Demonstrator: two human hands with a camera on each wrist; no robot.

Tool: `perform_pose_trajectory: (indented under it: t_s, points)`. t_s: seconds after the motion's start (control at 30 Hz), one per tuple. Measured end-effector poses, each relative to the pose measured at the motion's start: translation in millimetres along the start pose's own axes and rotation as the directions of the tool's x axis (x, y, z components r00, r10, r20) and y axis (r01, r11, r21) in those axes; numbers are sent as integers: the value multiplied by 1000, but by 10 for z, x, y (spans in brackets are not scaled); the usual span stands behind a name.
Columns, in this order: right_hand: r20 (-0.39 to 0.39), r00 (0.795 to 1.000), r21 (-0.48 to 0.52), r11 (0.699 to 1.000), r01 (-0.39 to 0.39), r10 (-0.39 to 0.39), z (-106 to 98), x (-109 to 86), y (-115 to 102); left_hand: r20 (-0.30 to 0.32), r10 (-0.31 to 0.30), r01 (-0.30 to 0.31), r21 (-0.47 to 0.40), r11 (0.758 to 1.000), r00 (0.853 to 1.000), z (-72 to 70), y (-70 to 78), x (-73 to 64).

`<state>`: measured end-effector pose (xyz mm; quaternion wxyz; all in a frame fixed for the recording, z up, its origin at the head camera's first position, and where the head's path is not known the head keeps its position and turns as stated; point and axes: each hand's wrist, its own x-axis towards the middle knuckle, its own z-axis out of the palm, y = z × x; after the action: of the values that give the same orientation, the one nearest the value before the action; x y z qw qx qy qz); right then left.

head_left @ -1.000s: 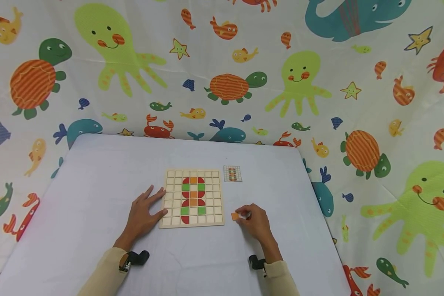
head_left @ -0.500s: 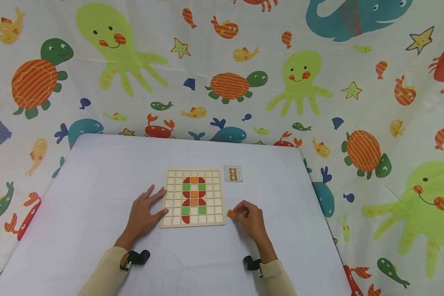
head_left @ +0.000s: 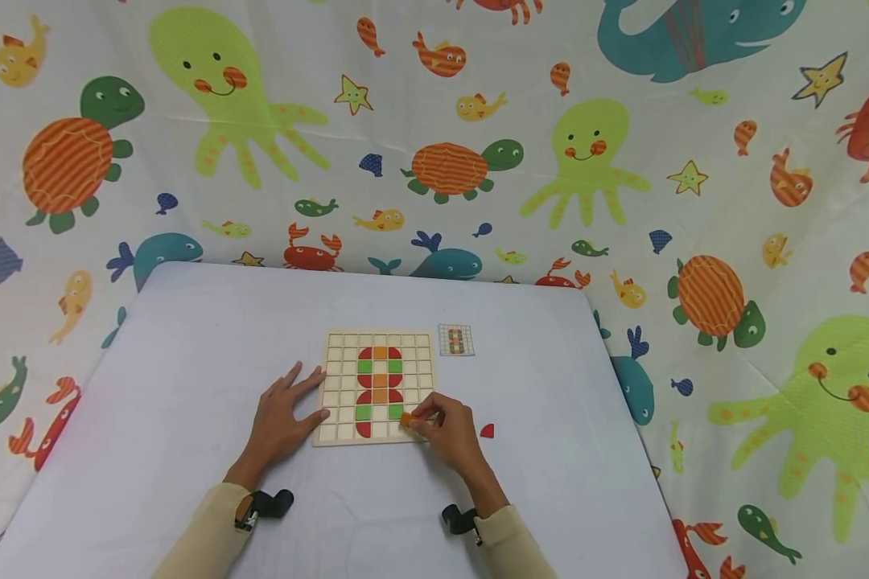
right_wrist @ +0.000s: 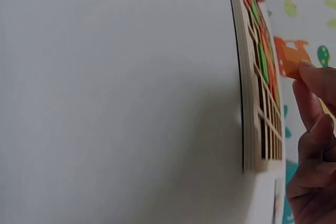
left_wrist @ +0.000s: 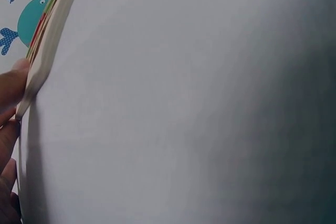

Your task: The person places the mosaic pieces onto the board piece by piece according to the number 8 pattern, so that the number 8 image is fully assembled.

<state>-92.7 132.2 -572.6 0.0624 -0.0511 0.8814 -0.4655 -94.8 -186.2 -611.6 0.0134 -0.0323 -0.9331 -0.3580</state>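
Note:
A wooden grid board (head_left: pixel 376 441) lies on the white table, with red quarter-round, green and orange square tiles set in its middle columns. My left hand (head_left: pixel 278 414) rests against the board's left edge, fingers spread, thumb at the rim; its fingertips (left_wrist: pixel 18 74) show at the edge in the left wrist view. Between thumb and fingers, my right hand (head_left: pixel 449 430) pinches an orange square tile (right_wrist: pixel 295 61) over the board's lower right part. In the right wrist view that tile is held tilted above the grid. The right fingertips overlap the board's right edge in the head view.
A small pattern card (head_left: pixel 456 340) with a similar coloured design lies beyond the board's upper right corner. One loose red quarter-round tile (head_left: pixel 488 431) lies on the cloth right of my right hand. Behind the table hangs a curtain (head_left: pixel 434 104) printed with sea animals.
My right hand has moved left with the orange tile, from beside the board to over its lower right cells. The loose red tile has come into view. My left hand stays in place.

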Motion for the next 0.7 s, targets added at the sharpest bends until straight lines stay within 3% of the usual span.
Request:
perform_pose_trajectory:
  t_s: [0.23, 0.7]
  points:
    - [64, 998, -15, 1000, -16, 17, 213, -2, -135, 3, -1, 1, 1, 1000, 1000, -4, 2, 1]
    - [13, 1000, -197, 980, -3, 6, 445, 27, -265, 5, -3, 3, 4, 1000, 1000, -18, 10, -1]
